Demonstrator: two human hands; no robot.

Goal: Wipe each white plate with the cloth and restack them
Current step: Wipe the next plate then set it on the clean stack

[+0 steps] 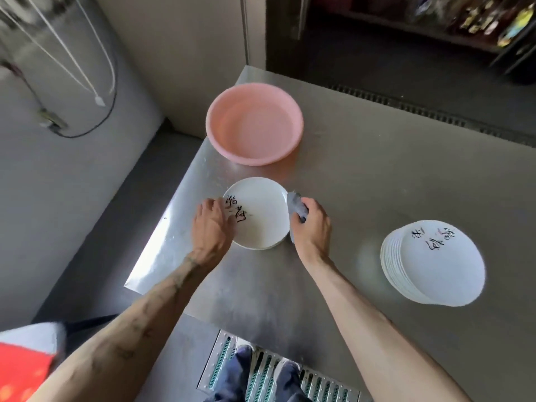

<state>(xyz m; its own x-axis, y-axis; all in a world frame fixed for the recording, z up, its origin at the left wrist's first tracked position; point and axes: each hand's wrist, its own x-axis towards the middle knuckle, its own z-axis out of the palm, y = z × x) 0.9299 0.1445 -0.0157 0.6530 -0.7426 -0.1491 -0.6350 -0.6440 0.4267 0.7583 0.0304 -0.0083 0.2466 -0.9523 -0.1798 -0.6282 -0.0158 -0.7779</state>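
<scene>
A round white ceramic plate with black lettering (261,216) lies near the steel bench's (377,184) left edge; the left hand (213,224) rests on its left rim, fingers seemingly flat; the right hand (311,227) grips a crumpled grey cloth (295,206) at its right rim; a stack of white plates (435,265) sits toward the right edge; a round pink plastic basin (254,123) stands at the far-left corner.

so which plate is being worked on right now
The plate in front of the pink basin: the left hand touches its rim, the right hand holds the cloth at its other edge. The tall stack on the right is untouched.
</scene>
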